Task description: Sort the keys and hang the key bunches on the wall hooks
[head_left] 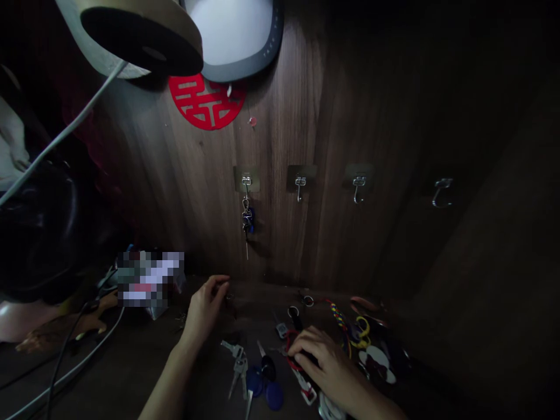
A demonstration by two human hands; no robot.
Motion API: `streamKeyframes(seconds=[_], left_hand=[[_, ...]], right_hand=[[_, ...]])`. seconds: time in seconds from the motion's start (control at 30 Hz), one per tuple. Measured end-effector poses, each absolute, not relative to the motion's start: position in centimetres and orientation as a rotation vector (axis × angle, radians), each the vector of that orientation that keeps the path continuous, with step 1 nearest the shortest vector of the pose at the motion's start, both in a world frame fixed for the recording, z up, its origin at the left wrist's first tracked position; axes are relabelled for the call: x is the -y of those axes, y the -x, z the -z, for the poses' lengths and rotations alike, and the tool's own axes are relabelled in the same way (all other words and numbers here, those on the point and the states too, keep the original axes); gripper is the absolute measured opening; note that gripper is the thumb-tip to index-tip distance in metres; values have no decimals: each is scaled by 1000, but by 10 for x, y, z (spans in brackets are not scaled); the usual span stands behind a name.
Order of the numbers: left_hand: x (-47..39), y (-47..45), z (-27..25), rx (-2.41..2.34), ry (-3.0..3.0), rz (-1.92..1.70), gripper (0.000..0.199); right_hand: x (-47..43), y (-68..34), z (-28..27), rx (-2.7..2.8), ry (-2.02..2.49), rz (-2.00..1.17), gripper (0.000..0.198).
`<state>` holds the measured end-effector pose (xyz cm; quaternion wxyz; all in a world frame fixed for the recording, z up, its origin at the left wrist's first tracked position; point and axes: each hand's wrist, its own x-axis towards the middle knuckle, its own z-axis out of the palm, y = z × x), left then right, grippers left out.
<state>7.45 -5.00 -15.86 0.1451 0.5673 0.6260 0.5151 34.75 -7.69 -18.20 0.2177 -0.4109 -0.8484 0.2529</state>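
Observation:
My left hand [206, 304] is over the back of the dark shelf, its fingers bent together. Some small dark metal pieces lie just beside its fingertips, and I cannot make out what it holds, if anything. Among the keys, my right hand [322, 357] has its fingers closed at a red cord [292, 363] with a key by its fingertips. Between the hands lie a bunch of silver keys [238, 364], a black-headed key [267, 367] and round blue key fobs [273, 395]. A grey car key fob [281, 329] lies behind my right fingers.
Four metal hooks line the wooden wall, including a bare one [300, 185]; a key set [247, 220] hangs from the leftmost. Right of my hands are a braided multicolour cord [337, 315], yellow rings [362, 329] and a white tag [380, 361]. Cables [87, 364] run at left; a cap [238, 41] hangs above.

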Motion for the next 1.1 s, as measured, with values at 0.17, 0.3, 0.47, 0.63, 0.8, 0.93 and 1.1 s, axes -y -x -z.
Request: streamKeyframes(seconds=[0.17,0.3,0.47,0.63,0.8,0.93,1.1], left_hand=[[52,-77,150,-1608,-1465,-1599,29],[57,-84,144,-1343,-1238,-1677,32],[65,-93,141,-1083,-1134,-1625,33],[65,-101,143,-920,-1108,-1599,32],[66,-109,143,-865,-1126,-1525,31],[68,-117,142,-917,-1188,-1442,35],[66,-119,146,-870,-1190,-1423,38]], right_hand=[[77,-347,182,2352,1142,-706,21],[77,-347,182,2341,1154,-718,21],[76,-348,183,2317,1164,-773,21],[74,-348,168,2333,1113,-807,21],[71,-337,129,2298,1068,-711,19],[60,-316,111,2150,999,-719,21],[42,-290,114,2076,987,-700,18]])
